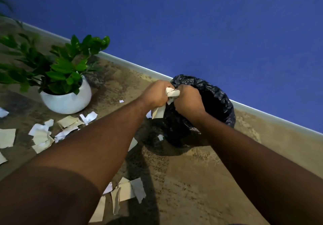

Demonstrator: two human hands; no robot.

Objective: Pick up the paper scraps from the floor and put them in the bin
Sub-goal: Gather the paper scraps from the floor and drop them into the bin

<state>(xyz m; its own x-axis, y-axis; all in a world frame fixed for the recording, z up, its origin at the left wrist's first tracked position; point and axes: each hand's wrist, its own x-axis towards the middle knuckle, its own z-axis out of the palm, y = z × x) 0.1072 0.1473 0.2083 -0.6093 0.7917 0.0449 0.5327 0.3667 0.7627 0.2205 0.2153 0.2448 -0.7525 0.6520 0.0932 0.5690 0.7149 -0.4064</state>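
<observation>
Both arms reach forward over the floor. My left hand (156, 93) and my right hand (188, 100) together grip a crumpled bunch of paper scraps (172, 92) at the near left rim of the bin (218, 102), which is lined with a black bag. A strip of the bunch hangs down below my left hand. Several white and cream paper scraps (42, 137) lie on the brown floor to the left, and more loose scraps (127, 191) lie near me under my left forearm.
A green plant in a round white pot (68, 100) stands on the floor left of the bin. A blue wall (209, 32) with a pale skirting board (139, 69) runs diagonally right behind the bin and pot. The speckled floor (201, 181) stretches to the right.
</observation>
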